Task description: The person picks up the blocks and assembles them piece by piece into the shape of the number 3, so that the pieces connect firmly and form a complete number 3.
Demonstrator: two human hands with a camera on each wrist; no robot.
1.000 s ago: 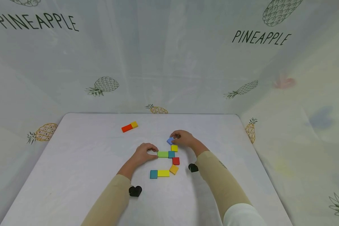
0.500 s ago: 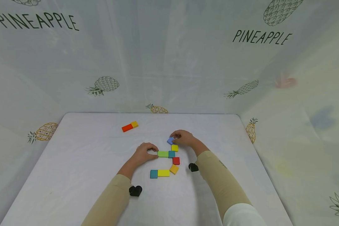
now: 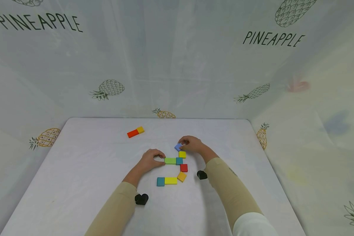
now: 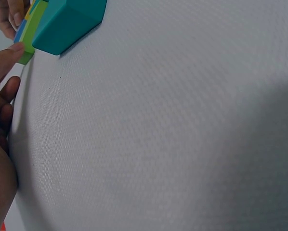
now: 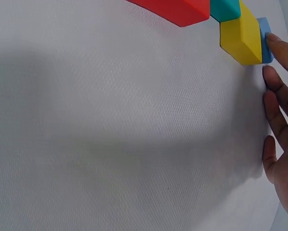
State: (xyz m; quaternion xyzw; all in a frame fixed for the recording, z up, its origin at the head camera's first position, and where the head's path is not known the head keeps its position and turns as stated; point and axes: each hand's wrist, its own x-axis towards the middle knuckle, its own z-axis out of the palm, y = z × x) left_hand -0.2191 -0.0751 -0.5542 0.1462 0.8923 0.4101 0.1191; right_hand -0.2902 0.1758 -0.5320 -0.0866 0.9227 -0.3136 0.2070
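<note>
In the head view, my left hand [image 3: 149, 160] holds the left end of a long green block [image 3: 170, 161] between thumb and index finger. The left wrist view shows that thumb [image 4: 14, 50] against the block; the index fingertip is hidden there. My right hand [image 3: 191, 145] pinches a small blue block [image 3: 178, 147], turned cornerwise above a yellow square block [image 3: 182, 154]. In the right wrist view a fingertip touches the blue block [image 5: 265, 41] beside the yellow one. A teal block [image 3: 179, 161] meets the green block's right end. Below it lies a red block [image 3: 184, 168].
An orange block [image 3: 181, 177] sits tilted below the red one. A long yellow block [image 3: 170, 181] and another teal block [image 3: 160, 182] form the bottom row. Farther back lie a red-orange block [image 3: 132, 133] and a small orange-yellow block [image 3: 140, 130] on the white table [image 3: 91, 164].
</note>
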